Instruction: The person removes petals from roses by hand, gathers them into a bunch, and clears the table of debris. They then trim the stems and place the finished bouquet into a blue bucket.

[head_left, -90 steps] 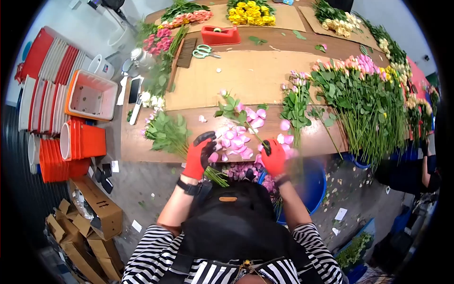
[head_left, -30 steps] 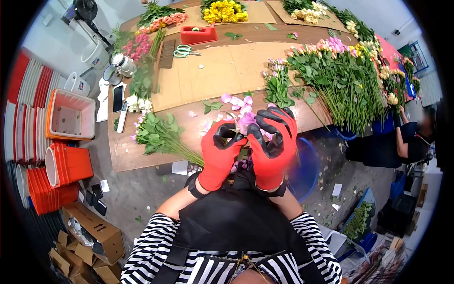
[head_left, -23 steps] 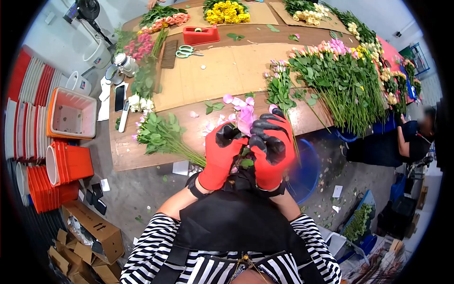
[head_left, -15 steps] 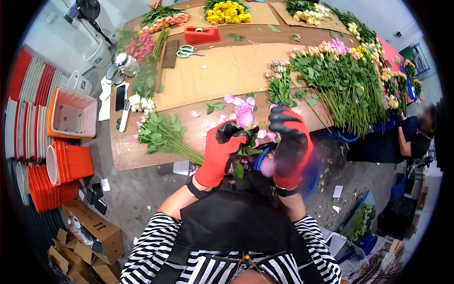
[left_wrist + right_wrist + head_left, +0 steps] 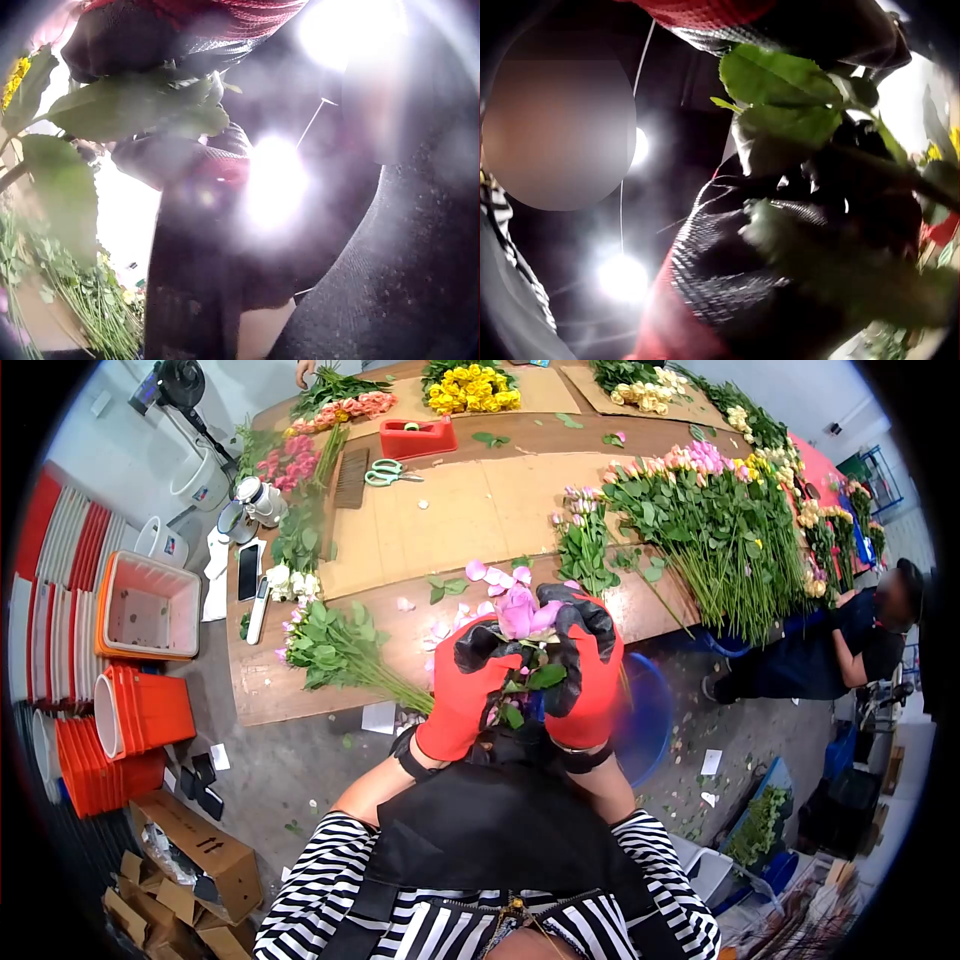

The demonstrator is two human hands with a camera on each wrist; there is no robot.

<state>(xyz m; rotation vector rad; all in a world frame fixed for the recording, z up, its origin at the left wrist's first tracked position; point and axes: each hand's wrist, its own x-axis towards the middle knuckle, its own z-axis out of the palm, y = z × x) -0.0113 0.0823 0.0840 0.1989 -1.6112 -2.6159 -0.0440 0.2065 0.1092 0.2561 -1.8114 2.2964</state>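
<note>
A pink rose (image 5: pixel 516 612) stands bloom-up between the two gloved hands, over the table's front edge. The left hand (image 5: pixel 465 685), in a red and black glove, holds it just under the bloom with curled fingers. Against the bloom's right side, the right hand (image 5: pixel 585 665) pinches at an outer petal; its fingertips are partly hidden. Green leaves (image 5: pixel 546 677) of the rose hang between the palms. In the left wrist view, leaves (image 5: pixel 127 109) lie across the dark glove; the right wrist view shows leaves (image 5: pixel 780 79) and the stem before the black glove palm (image 5: pixel 780 247).
Loose petals (image 5: pixel 476 570) lie beyond the hands. A leafy bunch (image 5: pixel 345 650) is at the left, a small bunch (image 5: pixel 585 550) and a large rose pile (image 5: pixel 710 530) at the right. Scissors (image 5: pixel 388 473) and a red tape dispenser (image 5: pixel 417 438) lie farther back. A blue bucket (image 5: pixel 645 720) stands below.
The right hand pulled away to the right with a loose petal near it, then came back to the bloom. The left hand kept hold of the rose, which has fewer outer petals around it.
</note>
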